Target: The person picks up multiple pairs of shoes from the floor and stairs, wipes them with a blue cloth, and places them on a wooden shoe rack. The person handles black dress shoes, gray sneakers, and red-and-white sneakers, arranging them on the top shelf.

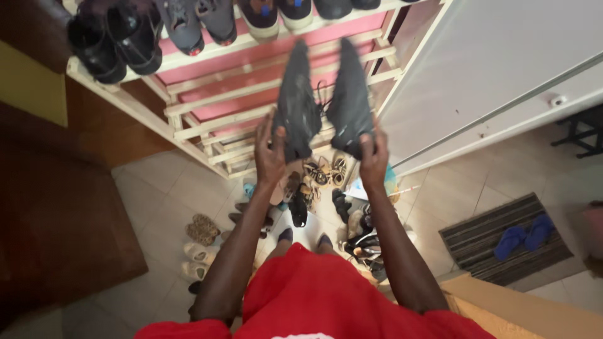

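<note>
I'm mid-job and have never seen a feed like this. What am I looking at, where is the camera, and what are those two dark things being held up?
This is one picture from a camera worn on a person's head, looking down past their red shirt at their own bare arms. The left hand grips one dark shoe and the right hand grips another dark shoe, both raised in front of a wooden shoe rack with pink backing. The rack's top shelf carries black, grey and white-soled shoes. Below, on the tiled floor, lies a loose pile of shoes and sandals. To the right, blue slippers sit on a striped mat.
</note>
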